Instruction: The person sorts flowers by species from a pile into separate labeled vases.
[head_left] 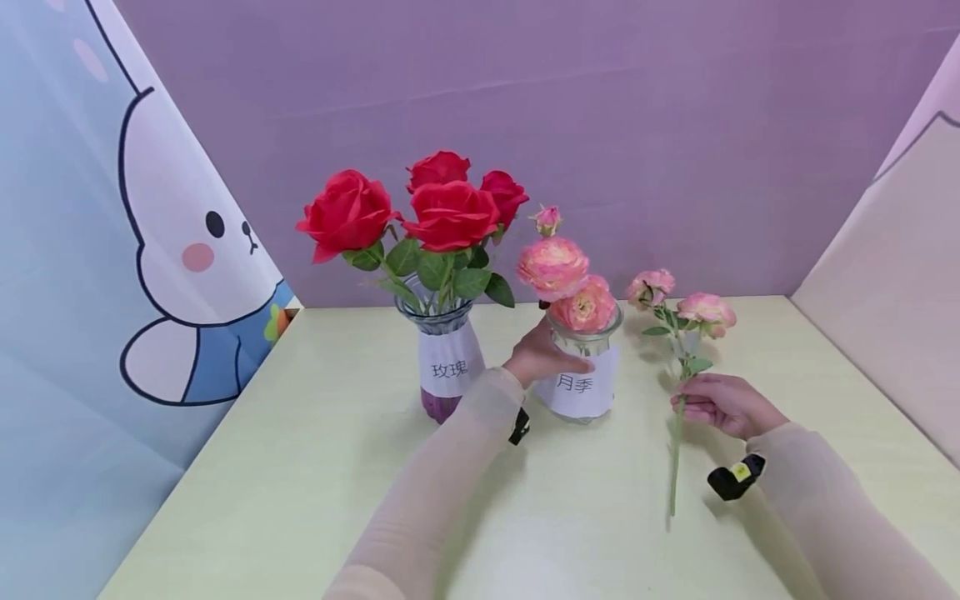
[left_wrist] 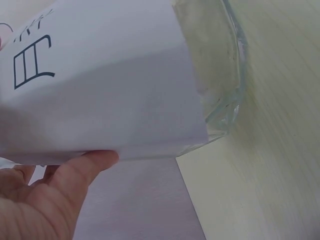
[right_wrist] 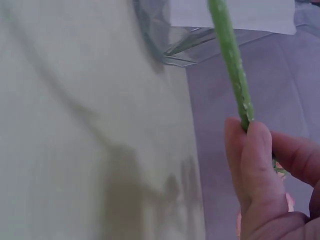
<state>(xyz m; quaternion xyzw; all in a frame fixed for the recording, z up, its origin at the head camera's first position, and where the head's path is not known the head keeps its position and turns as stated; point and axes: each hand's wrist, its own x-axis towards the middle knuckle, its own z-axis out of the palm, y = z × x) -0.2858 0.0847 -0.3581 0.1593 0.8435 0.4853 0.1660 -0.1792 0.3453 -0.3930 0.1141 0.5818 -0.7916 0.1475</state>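
I steady the labelled glass jar [head_left: 583, 375] at mid-table with my left hand [head_left: 542, 357], fingers curled round its left side. My right hand [head_left: 723, 404] pinches the pink flower stem [head_left: 677, 433], right of the jar. It looks ready for lifting and threading into the jar's mouth beside the pink blooms [head_left: 570, 283].

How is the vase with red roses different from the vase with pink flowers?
The red-rose vase is taller with a narrow neck; the pink-flower vase is shorter and wider. The left hand holds the pink-flower vase; nothing touches the red-rose vase. Both are clear glass with white paper labels.
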